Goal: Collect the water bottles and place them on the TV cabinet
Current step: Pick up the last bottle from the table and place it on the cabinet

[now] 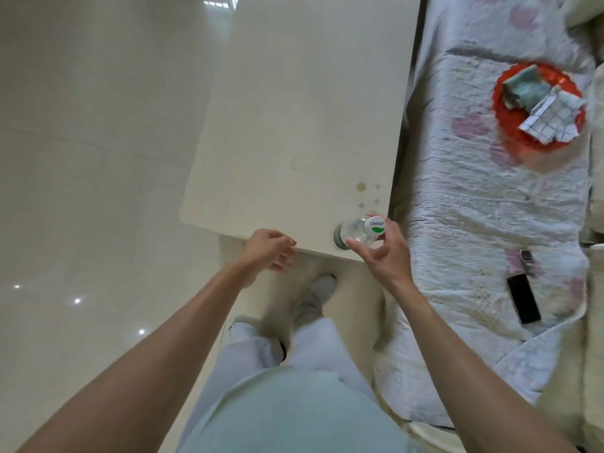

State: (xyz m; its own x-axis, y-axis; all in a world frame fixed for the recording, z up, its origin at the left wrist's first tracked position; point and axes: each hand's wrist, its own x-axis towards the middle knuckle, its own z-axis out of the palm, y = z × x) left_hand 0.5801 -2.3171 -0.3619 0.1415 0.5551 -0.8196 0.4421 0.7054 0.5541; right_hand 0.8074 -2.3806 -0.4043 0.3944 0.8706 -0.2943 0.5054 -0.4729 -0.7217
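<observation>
Head view: looking straight down at a pale table [294, 109], two bare arms and a bed [483, 207] on the right.
Bottle: the water bottle [354, 233] stands at the near right corner of the table, close to the edge. It is clear, with a white and green cap on top.
Right hand: the right hand [382, 253] is around the top of the bottle. The thumb and fingers are touching it, but they look loose, not squeezed tight yet.
Left hand: the left hand [269, 251] is near the table edge, well apart from the bottle. Its fingers are curled a little and hold nothing.
Step now: I think this is the grab, before the lift.
How to do it well: close the fingers lower down on the body, not just on the cap, so it does not slip. Lift straight up, because the bottle is by the edge and could tip off.
Also there: a red plate [539, 106] with folded cloths and a black remote [523, 299] lie on the bed.
TV cabinet: I cannot see it here.
</observation>
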